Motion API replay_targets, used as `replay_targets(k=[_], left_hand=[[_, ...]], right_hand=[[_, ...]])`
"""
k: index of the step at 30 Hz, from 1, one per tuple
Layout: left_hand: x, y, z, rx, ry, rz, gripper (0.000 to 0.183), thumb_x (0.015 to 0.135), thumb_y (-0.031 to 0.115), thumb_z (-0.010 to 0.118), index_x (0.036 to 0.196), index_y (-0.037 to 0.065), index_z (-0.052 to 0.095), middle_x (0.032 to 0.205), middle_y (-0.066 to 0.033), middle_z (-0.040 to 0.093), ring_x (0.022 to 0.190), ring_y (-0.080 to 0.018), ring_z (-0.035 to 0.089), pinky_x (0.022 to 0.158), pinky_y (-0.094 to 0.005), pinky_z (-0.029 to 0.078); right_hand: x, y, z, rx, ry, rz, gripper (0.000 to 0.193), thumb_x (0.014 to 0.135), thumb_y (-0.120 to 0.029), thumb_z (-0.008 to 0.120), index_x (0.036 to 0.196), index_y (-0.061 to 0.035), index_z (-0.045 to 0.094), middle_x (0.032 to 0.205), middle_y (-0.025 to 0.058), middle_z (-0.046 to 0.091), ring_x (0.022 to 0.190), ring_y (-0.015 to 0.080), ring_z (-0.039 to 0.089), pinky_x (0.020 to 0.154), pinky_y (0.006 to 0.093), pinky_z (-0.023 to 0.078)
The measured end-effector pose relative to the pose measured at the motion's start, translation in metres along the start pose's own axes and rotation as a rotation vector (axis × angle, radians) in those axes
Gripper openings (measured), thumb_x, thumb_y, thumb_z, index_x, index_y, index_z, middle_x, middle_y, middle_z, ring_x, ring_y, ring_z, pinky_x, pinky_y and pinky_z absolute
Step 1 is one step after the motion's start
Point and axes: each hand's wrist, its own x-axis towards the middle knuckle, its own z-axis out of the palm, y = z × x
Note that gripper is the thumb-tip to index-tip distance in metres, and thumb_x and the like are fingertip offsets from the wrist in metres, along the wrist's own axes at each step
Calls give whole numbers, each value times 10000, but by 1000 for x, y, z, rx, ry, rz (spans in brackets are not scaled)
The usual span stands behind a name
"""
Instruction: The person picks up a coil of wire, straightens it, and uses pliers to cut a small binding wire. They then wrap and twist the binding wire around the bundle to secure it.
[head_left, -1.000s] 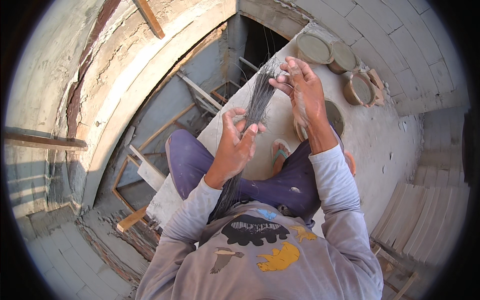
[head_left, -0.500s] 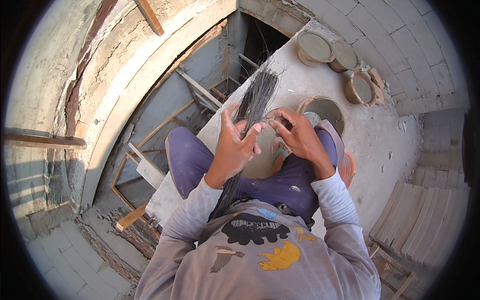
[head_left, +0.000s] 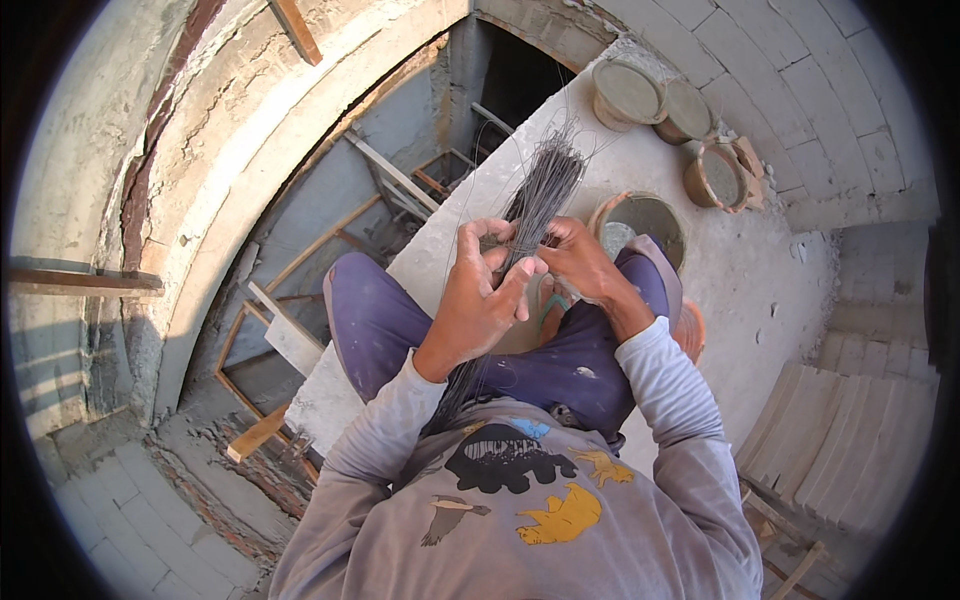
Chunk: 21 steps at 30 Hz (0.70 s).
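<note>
A long bundle of thin dark binding wire (head_left: 548, 180) stands slanted between my knees, its loose ends fanned at the top. Its lower part (head_left: 462, 392) runs down over my lap. My left hand (head_left: 478, 290) is closed around the middle of the bundle, with thumb and fingers curled about it. My right hand (head_left: 585, 265) presses against the bundle's right side. Its fingers are bent in on the wire, and their tips are partly hidden behind the strands.
I sit on a pale concrete slab (head_left: 740, 330) whose left edge drops to a lower space with wooden frames (head_left: 300, 262). Buckets of grey mix (head_left: 628, 92) stand at the far right, and another bucket (head_left: 655, 215) is by my right knee. Stacked boards (head_left: 815, 440) lie at right.
My right hand has moved left, from just beside the bundle onto it. The bundle's top has swung to the right and looks more gathered.
</note>
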Motion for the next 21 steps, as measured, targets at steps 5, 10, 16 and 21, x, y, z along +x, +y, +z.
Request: replay_targets(k=[5, 10, 16, 21], left_hand=[[1, 4, -3, -99, -48, -5, 689, 1071, 226, 604, 1557, 84, 137, 1115, -169, 682, 585, -101, 569, 441, -211, 402], [1, 13, -19, -88, -8, -26, 768, 1093, 273, 543, 1642, 111, 30, 1112, -155, 681, 585, -101, 557, 443, -218, 401], [2, 12, -15, -61, 15, -25, 701, 1108, 208, 485, 1648, 135, 43, 1106, -139, 663, 589, -85, 550, 458, -216, 416], [2, 9, -16, -40, 110, 3, 606, 1107, 185, 478, 1592, 70, 134, 1066, -137, 642, 597, -81, 558, 460, -215, 422]], right_hand=[[-6, -6, 4, -128, 109, -53, 185, 1033, -142, 618, 1144, -8, 682, 873, 13, 669, 782, 76, 602, 650, 259, 489], [-24, -17, 15, 170, 284, -57, 219, 1083, -231, 613, 1167, -31, 645, 886, 17, 681, 832, 74, 664, 603, 227, 498], [-19, -26, 20, 162, 266, -67, 206, 1069, -267, 652, 1118, -67, 652, 957, 3, 686, 814, 71, 645, 621, 212, 501], [-24, -24, 34, 520, 207, -17, 166, 1057, -240, 674, 1064, -75, 664, 942, 11, 687, 808, 71, 627, 679, 248, 501]])
